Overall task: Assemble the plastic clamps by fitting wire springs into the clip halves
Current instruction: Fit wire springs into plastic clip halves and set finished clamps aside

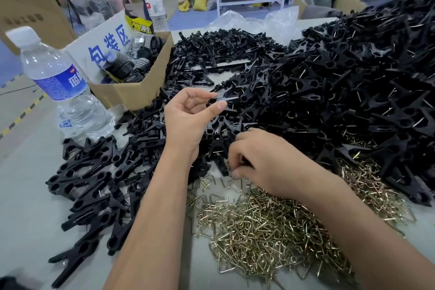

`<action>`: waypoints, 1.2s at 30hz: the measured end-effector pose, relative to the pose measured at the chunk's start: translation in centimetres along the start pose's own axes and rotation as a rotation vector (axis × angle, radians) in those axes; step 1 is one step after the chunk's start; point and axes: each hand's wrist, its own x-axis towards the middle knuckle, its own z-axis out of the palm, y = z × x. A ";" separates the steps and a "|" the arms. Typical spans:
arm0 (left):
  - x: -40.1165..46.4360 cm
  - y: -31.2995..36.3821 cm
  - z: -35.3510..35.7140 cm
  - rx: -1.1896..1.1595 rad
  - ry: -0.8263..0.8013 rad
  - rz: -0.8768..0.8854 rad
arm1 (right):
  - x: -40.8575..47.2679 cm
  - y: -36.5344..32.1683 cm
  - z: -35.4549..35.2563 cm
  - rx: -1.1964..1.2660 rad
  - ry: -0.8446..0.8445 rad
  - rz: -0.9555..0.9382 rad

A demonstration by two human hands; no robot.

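Note:
My left hand [188,120] is raised over the table and pinches a black plastic clip half [222,99] between thumb and forefinger. Lower down, my right hand [266,160] has its fingers curled at the edge of the pile of brass-coloured wire springs [270,226]; something dark shows under its fingers, but what it holds is hidden. A large heap of black clip parts [341,82] covers the right and back of the table. Assembled black clamps [94,186] lie in a loose pile at the left.
A water bottle [58,82] stands at the left, near a cardboard box [131,92] holding black parts and a sign. A second bottle [155,7] stands behind the box. Clear plastic bags [247,21] lie at the table's far edge. Bare grey tabletop [28,195] shows at the near left.

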 end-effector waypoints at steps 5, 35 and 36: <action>-0.1 0.3 0.0 0.009 -0.059 -0.011 | -0.5 2.2 -0.2 0.632 0.303 0.087; -0.6 1.2 0.0 0.041 -0.285 -0.029 | -1.3 4.7 -0.5 0.461 0.405 0.127; -0.6 1.2 0.0 0.047 -0.294 -0.031 | -1.2 4.7 -0.4 0.480 0.467 0.154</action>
